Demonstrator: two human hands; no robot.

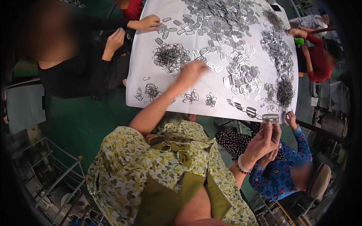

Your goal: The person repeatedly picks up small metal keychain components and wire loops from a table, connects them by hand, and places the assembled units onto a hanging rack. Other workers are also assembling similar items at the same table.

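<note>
My right hand (266, 140) is raised at the table's near right edge, its thumb and fingers pinching a slotted metal buckle (270, 118). Wire and another buckle (251, 112) run to the left of it, seemingly linked, over the table edge. My left hand (192, 73) reaches over the white tabletop (139, 75), smeared by motion, so its fingers are unclear. It is nearest to a heap of bent wire hooks (170, 56) and some loose buckles (218, 68). Close to my side lie small clusters of wire hooks (189, 96).
A large spread of buckles (222, 22) covers the far tabletop; a smaller pile (243, 79) lies right of centre. More hooks (284, 92) line the right edge. Co-workers sit around: a person in black (75, 75), one in blue (277, 180), one in red (320, 56).
</note>
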